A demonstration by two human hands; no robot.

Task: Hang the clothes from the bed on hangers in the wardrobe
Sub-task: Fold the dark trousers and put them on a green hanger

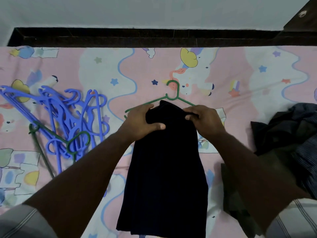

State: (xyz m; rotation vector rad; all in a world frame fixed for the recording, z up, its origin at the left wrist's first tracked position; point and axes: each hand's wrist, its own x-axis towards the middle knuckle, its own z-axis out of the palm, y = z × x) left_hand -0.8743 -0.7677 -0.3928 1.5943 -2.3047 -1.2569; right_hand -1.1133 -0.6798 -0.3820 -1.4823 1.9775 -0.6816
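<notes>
Gripping the soft, limp dark garment [164, 165] at its top corners, both hands [145, 122] [204, 119] work it onto the stiff green hanger [173, 93].

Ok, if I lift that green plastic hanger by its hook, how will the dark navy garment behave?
The dark navy garment looks limp, so it will probably sag. It seems only partly over the green plastic hanger, where both hands grip its top, so it may slip off.

Open bedsheet [120, 69] stretches beyond the green hanger [172, 93]; tangled blue hangers [68, 117] crowd the left, a dark clothes pile [288, 134] blocks the right.
</notes>
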